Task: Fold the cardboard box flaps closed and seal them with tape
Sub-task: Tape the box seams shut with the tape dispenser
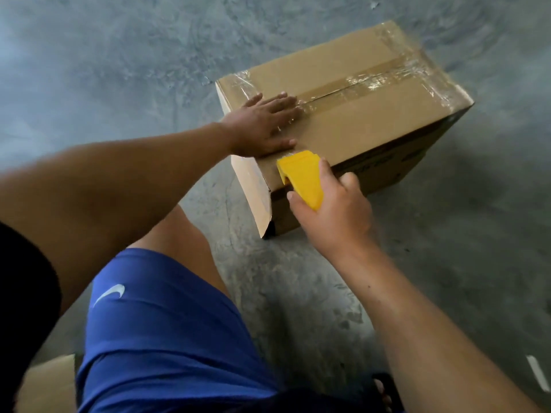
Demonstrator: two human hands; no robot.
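A brown cardboard box (372,114) stands on the concrete floor with its top flaps folded shut. Clear tape (357,84) runs along the centre seam and across both ends of the top. My left hand (265,126) lies flat, fingers spread, on the near end of the top, over the tape. My right hand (337,210) grips a yellow tape dispenser (304,180), which is pressed against the box's near side just under the top edge. The tape roll itself is hidden by the dispenser and my hand.
Grey concrete floor (119,70) surrounds the box. My knee in blue shorts (167,323) is close to the box's near corner. Another piece of cardboard (50,383) shows at the bottom left. A small white scrap (536,374) lies at the lower right.
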